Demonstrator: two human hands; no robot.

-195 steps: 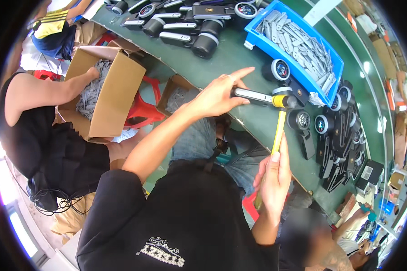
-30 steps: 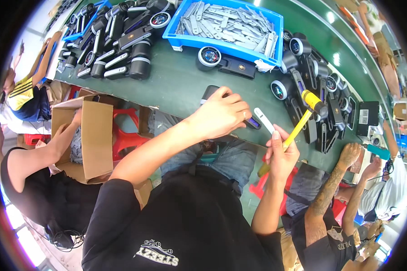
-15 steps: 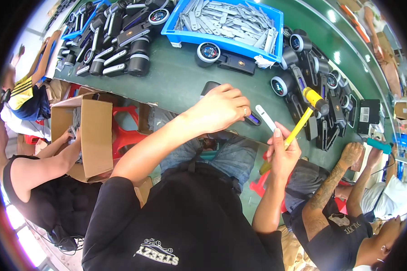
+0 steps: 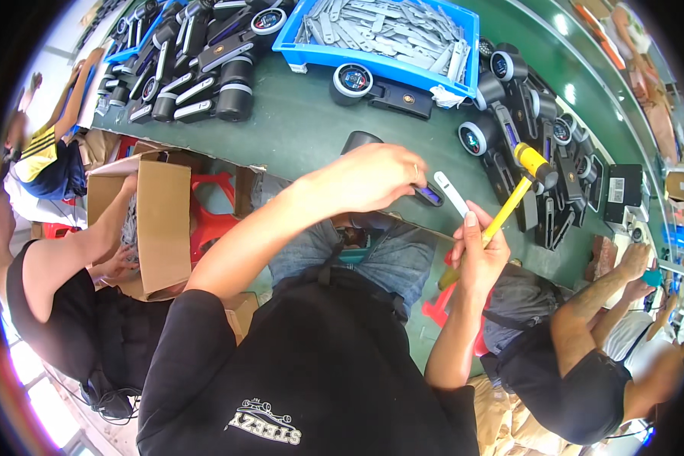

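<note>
My left hand (image 4: 376, 178) is closed over a black device (image 4: 361, 141) at the near edge of the green table, palm down. The device's round end shows beyond the knuckles, and its other end, with a purple-blue slot, sticks out past the fingertips. My right hand (image 4: 480, 254) is wrapped round the handle of a mallet (image 4: 537, 166) with a yellow-and-black head, which points up and away. Its thumb and fingers also hold a light grey strip-shaped cover (image 4: 451, 194), upright beside the device's slotted end and apart from it. The left fingertips are partly hidden.
A blue bin (image 4: 372, 57) of grey strips stands at the far side. One black device (image 4: 399, 100) lies before it; more are piled left (image 4: 205, 68) and right (image 4: 509, 137). A cardboard box (image 4: 167, 228) stands left. Co-workers sit on both sides.
My hands hold nearly the same pose, with the mallet and cover shifted slightly. The co-worker on the right has pulled an arm back, and the left one's arms have moved in the box.
</note>
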